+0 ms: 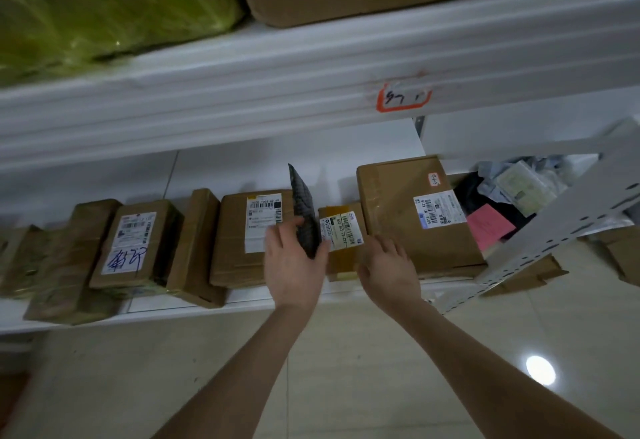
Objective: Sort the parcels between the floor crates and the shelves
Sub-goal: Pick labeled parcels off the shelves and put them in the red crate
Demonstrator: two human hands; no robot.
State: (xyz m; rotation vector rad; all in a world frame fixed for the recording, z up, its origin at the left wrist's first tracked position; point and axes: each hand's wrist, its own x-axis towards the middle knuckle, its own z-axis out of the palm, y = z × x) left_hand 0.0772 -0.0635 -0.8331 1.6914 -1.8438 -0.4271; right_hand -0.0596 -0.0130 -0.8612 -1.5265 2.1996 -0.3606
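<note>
Left hand (294, 260) pinches a thin dark packet (304, 206), scaly-textured, upright on the lower shelf (242, 298) between a labelled cardboard box (235, 248) and a small yellow-taped box (341, 227); packet's lower edge is hidden; right hand (388, 265) touches the small box, fingertips obscured, grip indeterminate.

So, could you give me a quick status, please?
Left hand grips flat dark packet, upright beside labelled box. Right hand open, touching small box. Nothing blocking.

Bare lower shelf (242, 175) behind packed parcel row (138, 244). Overhead, upper shelf beam (242, 92) limiting height. Right side barred by slanted perforated upright (554, 227). Open floor (346, 352) in front.
</note>
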